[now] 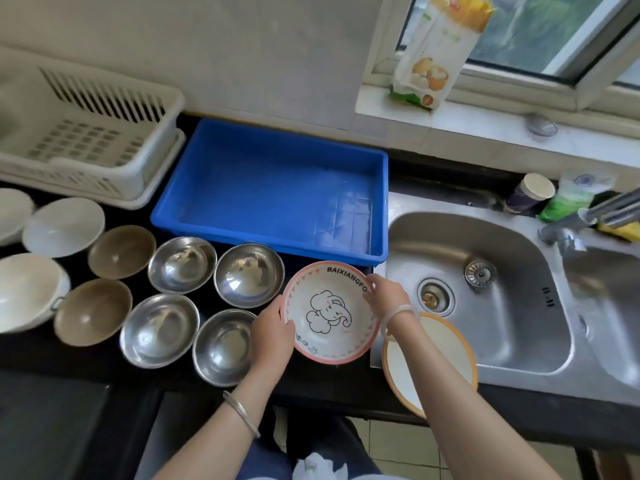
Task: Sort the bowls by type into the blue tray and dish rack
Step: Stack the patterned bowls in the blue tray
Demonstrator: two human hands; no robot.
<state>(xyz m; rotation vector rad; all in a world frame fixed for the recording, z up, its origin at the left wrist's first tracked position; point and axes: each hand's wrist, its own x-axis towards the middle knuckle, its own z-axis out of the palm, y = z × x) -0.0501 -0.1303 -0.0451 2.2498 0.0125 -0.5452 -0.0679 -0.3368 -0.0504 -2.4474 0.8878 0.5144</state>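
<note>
Both hands held the elephant bowl (329,313) by opposite points of its rim, tilted toward the person, just in front of the tray (270,188). Whether it rested on the counter could not be told. The left hand (273,327) gripped the near-left rim with the thumb inside. The right hand (384,292) pinched the far-right rim with curled fingers. The tray and the rack (86,133) held no bowls.

Probable hazards:
- Slip: the grip was on the rim only, so a smooth glaze could let the bowl rotate out of the fingers.
- Impact: a low transfer could strike the tray's near wall.
- Knock-off: the right forearm lay over the orange-rimmed bowl (446,348), which appeared to overhang the counter's front edge beside the sink (502,306). A lowered arm could dislodge it.
- Collision: the steel bowls (249,275) stood just beside the left hand.
- Mis-sort: an unfixed type rule could mix the bowls.
</note>
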